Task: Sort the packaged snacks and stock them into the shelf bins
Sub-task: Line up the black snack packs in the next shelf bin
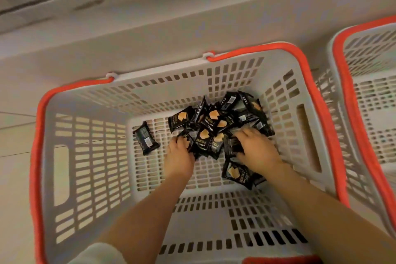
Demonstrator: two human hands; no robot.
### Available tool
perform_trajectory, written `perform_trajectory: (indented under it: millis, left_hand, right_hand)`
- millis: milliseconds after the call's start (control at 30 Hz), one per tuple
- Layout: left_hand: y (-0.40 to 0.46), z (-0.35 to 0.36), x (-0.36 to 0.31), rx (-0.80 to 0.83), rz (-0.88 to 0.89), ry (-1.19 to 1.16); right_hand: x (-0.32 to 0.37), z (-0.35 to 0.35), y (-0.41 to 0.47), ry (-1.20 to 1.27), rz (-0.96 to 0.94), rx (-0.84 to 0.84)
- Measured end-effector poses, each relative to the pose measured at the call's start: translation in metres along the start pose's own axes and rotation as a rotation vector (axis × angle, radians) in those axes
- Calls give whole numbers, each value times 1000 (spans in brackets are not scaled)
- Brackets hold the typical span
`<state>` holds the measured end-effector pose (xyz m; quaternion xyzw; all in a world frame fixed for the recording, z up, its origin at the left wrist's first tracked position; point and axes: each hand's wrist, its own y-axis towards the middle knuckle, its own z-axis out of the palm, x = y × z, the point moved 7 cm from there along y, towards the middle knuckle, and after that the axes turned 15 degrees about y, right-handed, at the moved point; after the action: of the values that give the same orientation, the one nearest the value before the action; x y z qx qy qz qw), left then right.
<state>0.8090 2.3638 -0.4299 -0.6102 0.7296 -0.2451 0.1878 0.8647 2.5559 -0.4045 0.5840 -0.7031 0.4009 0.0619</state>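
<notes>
Inside grey basket, black snack packets are heaped at far right; one packet lies apart. Packets are gripped by curled left hand and right hand. Second basket is seen right.

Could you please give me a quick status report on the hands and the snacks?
Left hand and right hand both gripping black foil snack packets, piled in grey slotted plastic basket. One stray packet apart, left. Nothing obstructing.
</notes>
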Motion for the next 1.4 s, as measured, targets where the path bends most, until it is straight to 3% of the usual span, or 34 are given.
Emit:
perform_trajectory:
  millis: [167,233,333,467,633,767,900,1033,1167,1267,1400]
  left_hand:
    - [16,4,8,-5,-117,-61]
    - [18,8,11,45,-141,-47]
    - [15,15,13,160,-191,-126]
    - [0,13,8,115,-126,-439]
    - [-30,12,24,97,-192,-876]
    - [-36,-10,21,79,-77,-1010]
    - [-38,-22,-11,220,108,-998]
    - [-44,-17,-35,411,66,-1222]
    - [-40,-18,-39,491,186,-1109]
    - [-42,-10,-35,600,297,-853]
    - [-41,1,-21,656,278,-632]
  right_hand:
    - [3,-8,-16,1178,343,-155]
    - [5,-3,-21,1522,460,-163]
    - [13,-1,-28,1766,496,-65]
    - [19,4,-37,1947,525,-19]
    - [29,-4,-36,1894,388,71]
    - [23,-8,-33,1374,277,-24]
    - [31,-1,-28,1188,198,37]
    - [21,12,-23,1185,274,68]
    - [14,15,-20,1198,308,136]
    - [20,23,-21,992,254,251]
    - [37,42,-20,774,128,368]
